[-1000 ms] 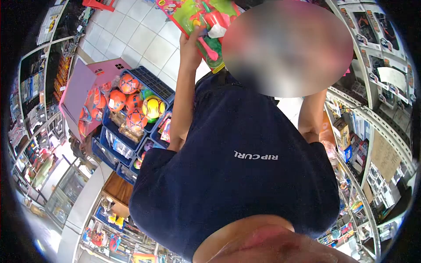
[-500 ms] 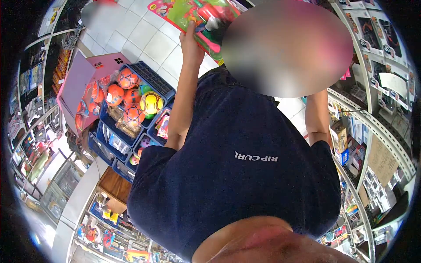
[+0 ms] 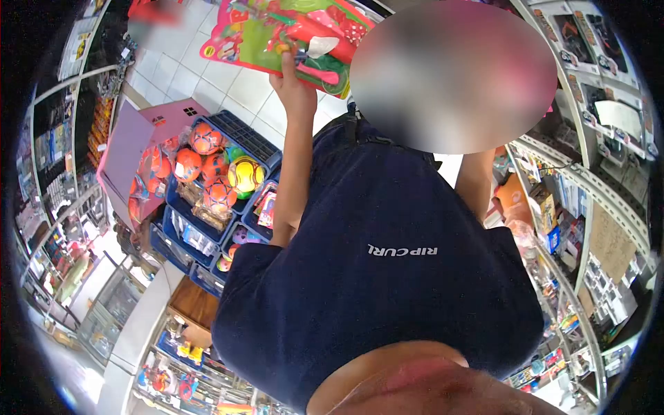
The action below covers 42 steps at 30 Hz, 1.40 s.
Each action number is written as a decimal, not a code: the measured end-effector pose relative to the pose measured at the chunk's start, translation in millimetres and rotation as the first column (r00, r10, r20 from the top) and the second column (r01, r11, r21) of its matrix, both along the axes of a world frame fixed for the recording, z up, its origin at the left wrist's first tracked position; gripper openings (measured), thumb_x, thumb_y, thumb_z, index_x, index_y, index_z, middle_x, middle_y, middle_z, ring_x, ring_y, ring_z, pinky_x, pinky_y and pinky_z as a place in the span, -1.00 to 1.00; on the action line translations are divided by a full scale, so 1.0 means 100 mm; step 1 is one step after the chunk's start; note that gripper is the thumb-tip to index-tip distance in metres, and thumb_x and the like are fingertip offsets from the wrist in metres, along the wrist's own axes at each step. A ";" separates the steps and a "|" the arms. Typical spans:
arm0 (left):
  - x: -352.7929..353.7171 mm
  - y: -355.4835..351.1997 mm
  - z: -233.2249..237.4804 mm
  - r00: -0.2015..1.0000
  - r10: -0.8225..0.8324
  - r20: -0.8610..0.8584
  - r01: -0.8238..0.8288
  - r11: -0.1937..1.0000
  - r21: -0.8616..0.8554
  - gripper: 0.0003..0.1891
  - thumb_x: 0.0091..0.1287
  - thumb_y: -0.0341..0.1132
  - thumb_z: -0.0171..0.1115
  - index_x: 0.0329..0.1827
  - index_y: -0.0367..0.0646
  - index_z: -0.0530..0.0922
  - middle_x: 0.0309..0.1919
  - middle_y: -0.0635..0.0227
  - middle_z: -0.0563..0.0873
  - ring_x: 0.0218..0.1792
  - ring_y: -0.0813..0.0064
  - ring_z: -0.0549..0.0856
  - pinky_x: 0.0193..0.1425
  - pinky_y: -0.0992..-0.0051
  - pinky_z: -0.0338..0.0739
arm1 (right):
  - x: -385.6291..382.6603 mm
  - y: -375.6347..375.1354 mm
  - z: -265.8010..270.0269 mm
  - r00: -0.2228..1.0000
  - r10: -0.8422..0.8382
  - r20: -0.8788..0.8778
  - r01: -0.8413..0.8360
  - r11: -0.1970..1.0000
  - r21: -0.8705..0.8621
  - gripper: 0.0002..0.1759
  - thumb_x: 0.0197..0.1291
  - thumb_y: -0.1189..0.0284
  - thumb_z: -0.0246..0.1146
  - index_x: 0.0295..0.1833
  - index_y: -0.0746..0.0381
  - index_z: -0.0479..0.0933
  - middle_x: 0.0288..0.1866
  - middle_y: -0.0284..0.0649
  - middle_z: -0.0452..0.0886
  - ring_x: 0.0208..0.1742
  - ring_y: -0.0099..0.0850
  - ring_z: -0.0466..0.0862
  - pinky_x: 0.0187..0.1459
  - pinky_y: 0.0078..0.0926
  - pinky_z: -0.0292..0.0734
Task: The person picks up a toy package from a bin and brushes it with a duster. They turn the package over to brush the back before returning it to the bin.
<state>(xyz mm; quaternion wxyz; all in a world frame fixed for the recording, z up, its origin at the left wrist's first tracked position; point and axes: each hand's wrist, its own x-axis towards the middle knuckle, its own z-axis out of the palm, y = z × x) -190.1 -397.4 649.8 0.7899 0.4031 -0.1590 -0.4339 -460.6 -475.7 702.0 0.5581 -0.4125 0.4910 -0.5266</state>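
My left hand (image 3: 297,93) is closed on the lower edge of a flat toy package (image 3: 259,41), with the thumb over its front. The package is pink and green, with red, green and pink toy pieces under clear plastic. Its right side meets a large blurred oval. My right forearm (image 3: 476,181) reaches up under that oval, which hides my right hand and anything it may hold.
Blue crates (image 3: 197,207) of wrapped balls (image 3: 206,138) stand at the left beside a pink toy house panel (image 3: 128,149). Metal shelving (image 3: 588,183) with boxed goods curves along the right. Glass display shelves (image 3: 200,394) lie below. White floor tiles (image 3: 245,90) show above the crates.
My left hand and the package have shifted left and down, showing more of the package. My right forearm has moved inward to the left. An orange item now shows beside it.
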 end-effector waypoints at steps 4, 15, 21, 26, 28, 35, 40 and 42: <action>0.01 -0.01 0.06 0.998 0.041 -0.041 -0.041 0.999 -0.014 -0.69 0.32 -0.34 0.03 0.06 -0.26 0.28 -0.10 0.23 0.54 -0.11 0.38 0.59 -0.07 0.38 0.57 | -0.05 0.06 -0.17 0.994 -0.009 0.109 0.005 0.999 0.042 -0.68 0.19 0.33 0.14 -0.19 0.43 0.51 -0.46 -0.21 0.55 -0.57 -0.48 0.51 -0.43 -0.57 0.44; -0.09 -0.04 0.02 0.978 0.057 0.201 -0.093 0.981 0.173 -0.78 0.34 -0.34 0.01 -0.07 -0.32 0.41 -0.22 0.31 0.57 -0.23 0.58 0.55 -0.20 0.54 0.46 | 0.08 0.09 -0.05 0.975 0.127 0.181 -0.133 0.991 0.023 -0.68 0.19 0.32 0.11 -0.18 0.41 0.52 -0.46 -0.21 0.56 -0.56 -0.51 0.50 -0.43 -0.60 0.39; -0.19 0.06 -0.01 0.828 -0.146 0.542 0.019 0.972 0.233 -0.79 0.33 -0.35 0.03 -0.15 -0.36 0.48 -0.29 0.33 0.60 -0.25 0.63 0.52 -0.20 0.61 0.40 | 0.40 -0.05 0.04 1.000 -0.030 0.004 0.030 0.999 0.016 -0.67 0.20 0.28 0.10 -0.19 0.37 0.53 -0.42 -0.18 0.59 -0.55 -0.53 0.52 -0.38 -0.63 0.40; -0.20 0.08 -0.14 0.828 -0.261 0.496 0.107 0.942 0.318 -0.79 0.33 -0.34 0.03 -0.17 -0.35 0.49 -0.32 0.36 0.59 -0.28 0.61 0.52 -0.18 0.55 0.40 | 0.49 -0.15 0.00 0.993 0.058 -0.099 -0.070 0.990 -0.121 -0.70 0.17 0.32 0.16 -0.17 0.36 0.55 -0.43 -0.27 0.60 -0.51 -0.56 0.55 -0.36 -0.63 0.44; -0.17 0.04 -0.23 0.828 -0.256 0.498 0.108 0.945 0.307 -0.79 0.34 -0.34 0.03 -0.16 -0.36 0.49 -0.32 0.36 0.59 -0.28 0.60 0.52 -0.17 0.55 0.41 | 0.56 -0.10 0.30 0.976 0.207 0.070 -0.207 0.978 -0.013 -0.70 0.16 0.32 0.17 -0.23 0.38 0.57 -0.43 -0.28 0.59 -0.50 -0.56 0.55 -0.38 -0.62 0.43; -0.08 0.07 -0.38 0.806 -0.327 0.493 0.158 0.922 0.353 -0.78 0.34 -0.36 0.02 -0.12 -0.37 0.48 -0.29 0.34 0.60 -0.28 0.61 0.52 -0.18 0.57 0.41 | 0.54 -0.23 0.09 0.900 0.435 -0.039 -0.436 0.892 -0.114 -0.71 0.18 0.30 0.15 -0.26 0.33 0.59 -0.46 -0.32 0.58 -0.51 -0.60 0.53 -0.39 -0.65 0.42; -0.09 0.07 -0.42 0.826 -0.290 0.483 0.151 0.940 0.307 -0.77 0.34 -0.36 0.02 -0.10 -0.37 0.47 -0.27 0.34 0.60 -0.26 0.61 0.53 -0.17 0.58 0.42 | 0.51 -0.30 0.28 0.886 0.426 -0.185 -0.449 0.887 -0.108 -0.76 0.20 0.36 0.14 -0.19 0.32 0.58 -0.37 -0.33 0.61 -0.41 -0.65 0.51 -0.30 -0.63 0.43; -0.07 0.11 -0.44 0.824 -0.323 0.466 0.172 0.926 0.337 -0.77 0.34 -0.36 0.03 -0.10 -0.38 0.47 -0.26 0.35 0.59 -0.26 0.61 0.53 -0.17 0.58 0.42 | 0.56 -0.29 0.19 0.917 0.257 -0.305 -0.320 0.930 -0.181 -0.75 0.19 0.35 0.15 -0.20 0.32 0.59 -0.38 -0.31 0.61 -0.42 -0.64 0.52 -0.30 -0.63 0.43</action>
